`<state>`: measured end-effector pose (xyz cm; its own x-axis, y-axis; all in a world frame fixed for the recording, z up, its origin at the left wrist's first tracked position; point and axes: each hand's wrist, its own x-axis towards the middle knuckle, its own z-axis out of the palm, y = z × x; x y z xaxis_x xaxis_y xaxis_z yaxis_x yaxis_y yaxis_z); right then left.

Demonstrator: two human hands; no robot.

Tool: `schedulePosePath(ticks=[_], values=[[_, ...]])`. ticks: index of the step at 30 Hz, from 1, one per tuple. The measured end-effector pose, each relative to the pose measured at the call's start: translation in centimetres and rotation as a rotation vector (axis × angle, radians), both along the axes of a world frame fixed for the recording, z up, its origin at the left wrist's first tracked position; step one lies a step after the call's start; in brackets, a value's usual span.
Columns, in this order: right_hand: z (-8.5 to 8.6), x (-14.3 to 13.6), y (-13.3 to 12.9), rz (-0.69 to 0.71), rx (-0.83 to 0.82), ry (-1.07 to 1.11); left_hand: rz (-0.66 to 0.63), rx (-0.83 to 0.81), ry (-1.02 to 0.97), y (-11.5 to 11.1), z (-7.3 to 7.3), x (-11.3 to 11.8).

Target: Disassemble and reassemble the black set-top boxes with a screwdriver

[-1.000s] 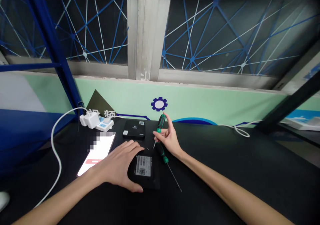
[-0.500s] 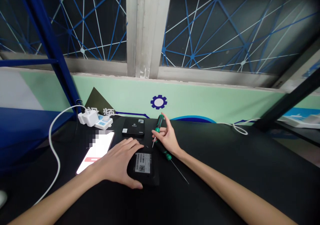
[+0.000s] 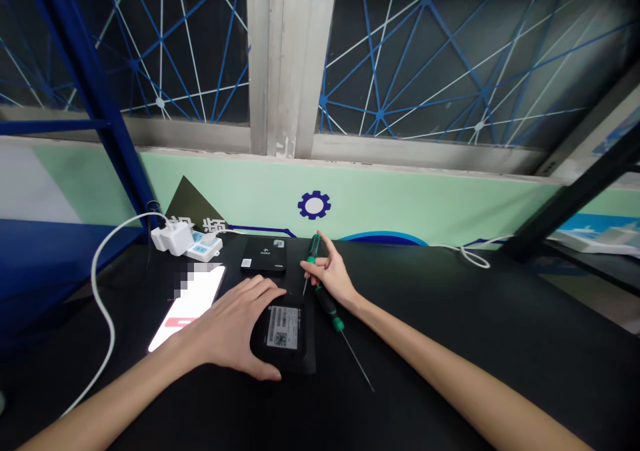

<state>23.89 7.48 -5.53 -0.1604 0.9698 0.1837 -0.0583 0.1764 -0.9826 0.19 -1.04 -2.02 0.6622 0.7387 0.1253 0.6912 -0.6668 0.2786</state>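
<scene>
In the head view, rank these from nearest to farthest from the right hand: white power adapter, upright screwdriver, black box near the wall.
1. Upright screwdriver: held in the right hand.
2. Black box: to the hand's left, near the wall.
3. White power adapter: farther left, beyond the box.

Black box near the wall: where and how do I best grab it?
Probably by its left and right edges, coming down from above: the black box near the wall lies flat. I'd come in from the left, since the upper screwdriver in the right hand sits off its right edge.
</scene>
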Motion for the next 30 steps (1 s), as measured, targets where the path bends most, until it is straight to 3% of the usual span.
schedulePosePath(ticks=[16, 30], values=[[0.3, 0.5, 0.3, 0.107, -0.047, -0.06, -0.056, -0.004, -0.073, -0.5, 0.8, 0.7], [0.6, 0.2, -0.4, 0.057, 0.006, -0.055, 0.009, -0.018, -0.032, -0.1, -0.4, 0.1]])
